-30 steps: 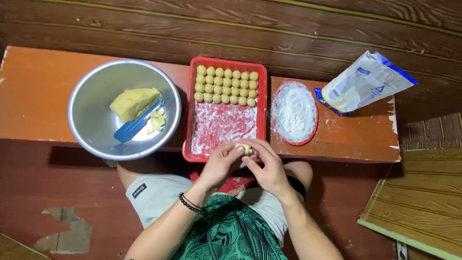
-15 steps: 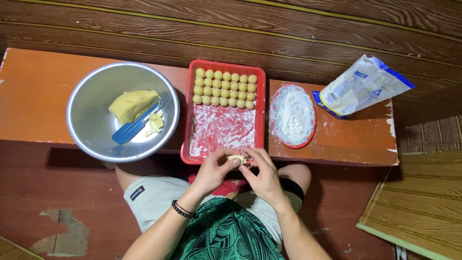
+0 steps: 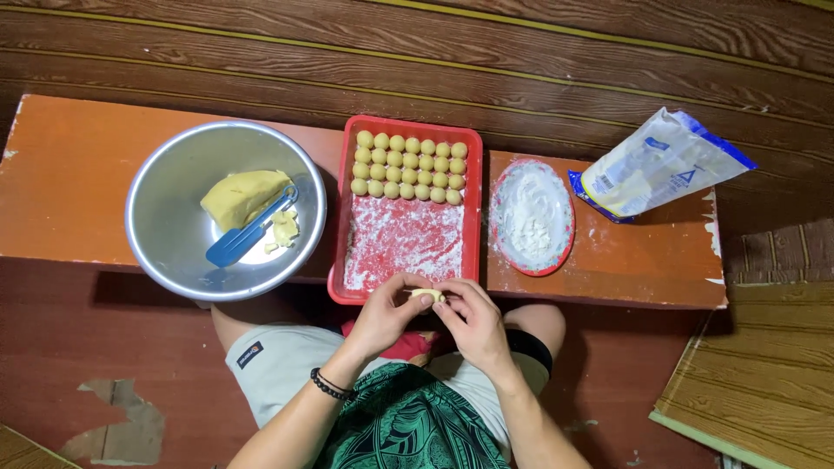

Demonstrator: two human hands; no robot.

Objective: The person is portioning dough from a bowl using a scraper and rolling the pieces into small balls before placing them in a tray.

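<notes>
— Over the near edge of the red tray (image 3: 340, 217), what are the hands doing?

— Both meet there. The left hand (image 3: 387, 314) and the right hand (image 3: 471, 323) have their fingertips pressed together on a small piece of yellow dough (image 3: 426, 295), pinching it from either side. It sits between the thumbs and forefingers, just above the tray's front rim.

— And the tray itself?

— It lies on an orange bench (image 3: 69, 191), its floor dusted white with flour. Three rows of little dough balls (image 3: 408, 165) fill its far end, touching one another.

— What is to the left?

— A metal mixing bowl (image 3: 165, 174), just beside the tray, overhanging the bench's near edge. Inside lies a lump of yellow dough (image 3: 243, 195) with a blue spatula (image 3: 248, 233) leaning against it, and a few scraps beside the blade.

— To the right?

— A red-rimmed plate of flour (image 3: 532, 215), close by the tray's right wall. Farther right, a white and blue flour bag (image 3: 660, 165) lies tilted on its side at the bench's end.

— Anything on the person?

— A dark bead bracelet (image 3: 328, 385) on the left wrist, light shorts and a green patterned shirt.
</notes>
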